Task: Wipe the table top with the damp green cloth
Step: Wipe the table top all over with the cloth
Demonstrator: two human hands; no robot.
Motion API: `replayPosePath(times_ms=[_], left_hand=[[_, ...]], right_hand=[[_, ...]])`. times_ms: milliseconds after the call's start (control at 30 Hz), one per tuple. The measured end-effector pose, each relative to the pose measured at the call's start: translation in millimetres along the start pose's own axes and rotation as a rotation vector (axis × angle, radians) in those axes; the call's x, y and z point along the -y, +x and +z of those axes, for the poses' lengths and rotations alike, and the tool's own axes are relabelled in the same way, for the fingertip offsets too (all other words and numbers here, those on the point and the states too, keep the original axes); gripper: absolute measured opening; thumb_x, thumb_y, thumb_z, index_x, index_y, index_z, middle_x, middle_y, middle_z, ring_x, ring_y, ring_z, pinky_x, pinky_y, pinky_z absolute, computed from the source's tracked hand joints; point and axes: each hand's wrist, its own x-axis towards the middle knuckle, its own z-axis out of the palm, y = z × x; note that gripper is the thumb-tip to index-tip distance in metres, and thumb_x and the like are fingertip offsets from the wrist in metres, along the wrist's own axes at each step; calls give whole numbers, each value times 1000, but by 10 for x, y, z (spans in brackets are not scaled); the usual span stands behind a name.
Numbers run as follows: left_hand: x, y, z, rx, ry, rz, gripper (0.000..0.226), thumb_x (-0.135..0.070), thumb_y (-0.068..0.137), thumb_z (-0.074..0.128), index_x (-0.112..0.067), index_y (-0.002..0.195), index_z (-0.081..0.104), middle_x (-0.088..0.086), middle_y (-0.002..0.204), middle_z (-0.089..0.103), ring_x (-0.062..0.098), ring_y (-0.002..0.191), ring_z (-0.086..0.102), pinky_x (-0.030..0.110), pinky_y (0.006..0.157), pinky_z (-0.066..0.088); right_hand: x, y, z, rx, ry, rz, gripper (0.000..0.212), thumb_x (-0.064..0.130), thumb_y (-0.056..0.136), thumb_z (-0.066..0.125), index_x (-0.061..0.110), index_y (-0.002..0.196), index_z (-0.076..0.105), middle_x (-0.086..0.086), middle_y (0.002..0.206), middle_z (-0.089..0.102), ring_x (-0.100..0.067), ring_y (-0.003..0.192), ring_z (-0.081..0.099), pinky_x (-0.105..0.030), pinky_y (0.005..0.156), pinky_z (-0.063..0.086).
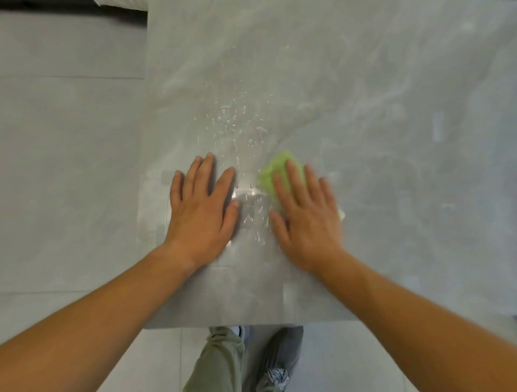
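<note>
The grey marbled table top (363, 112) fills most of the view. A damp green cloth (272, 170) lies on it near the front, pressed flat under my right hand (305, 212); only its far and left parts show past the fingers. My left hand (201, 209) rests flat on the table just to the left, fingers spread, with nothing in it. Water droplets (237, 126) are scattered on the surface beyond and between the two hands.
The table's left edge (146, 112) runs beside grey floor tiles (70, 168). Its front edge (251, 326) is close to me, with my legs and a grey shoe (279, 361) below. A white object (120, 3) shows at the top left.
</note>
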Motion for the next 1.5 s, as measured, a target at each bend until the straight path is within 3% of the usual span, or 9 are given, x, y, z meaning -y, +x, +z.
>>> replayPosePath(times_ms=[167,367,633,800,900,1133,1300,1367,1500], left_hand=[[-24,-323,42,6,26,-27,59,-48,100,22,-26,155,28,12,167,5,27,154,-5,53,122,-3],[-101,-607,97,-34,3,-77,58,-47,100,24,-27,154,28,12,167,6,27,154,-5,54,121,-4],[11,-831,129,64,55,-93,62,-50,97,13,-29,155,24,7,167,3,22,154,-6,57,120,-5],[139,-861,151,63,87,-35,59,-47,100,15,-32,156,22,4,168,1,21,154,-6,56,120,-5],[177,-862,153,69,78,-9,58,-46,100,17,-32,156,21,3,168,1,20,154,-6,56,120,-4],[312,-918,121,9,-69,24,60,-41,98,32,-14,152,29,7,166,13,20,153,6,47,123,-1],[522,-984,108,-103,-178,44,48,-28,100,44,-6,143,42,12,159,30,29,148,22,47,122,19],[566,-1029,148,-129,-136,59,46,-28,99,42,-6,139,46,13,157,33,30,148,23,50,122,17],[604,-1103,190,-137,-100,35,47,-31,100,36,-10,141,46,14,160,28,32,151,16,51,123,6]], right_hand=[[-270,-352,50,77,-89,-387,60,47,102,30,29,158,20,0,167,12,-32,153,11,-53,123,11],[-309,-34,-12,-58,6,180,63,52,101,16,27,158,15,-1,168,4,-33,153,4,-53,123,3],[-73,-938,199,74,-89,-364,59,48,103,25,27,157,22,0,167,13,-32,153,11,-54,122,11],[-418,-509,28,-44,11,140,61,48,101,21,26,158,19,-2,167,9,-34,152,11,-52,123,8],[-97,-690,106,-75,46,269,63,51,101,19,25,159,12,-3,168,1,-34,153,3,-51,123,5],[371,-1187,350,47,-77,-376,59,47,100,34,26,156,29,-2,165,18,-34,152,16,-55,120,16],[243,-533,191,-75,48,131,60,49,101,19,27,157,20,-1,167,10,-33,153,9,-53,123,8],[523,-578,246,-105,50,194,63,52,101,19,26,158,17,-3,167,7,-34,153,6,-52,123,7],[890,-1086,430,-21,-56,-256,62,50,101,28,25,157,23,-4,166,14,-35,152,11,-55,121,13]])
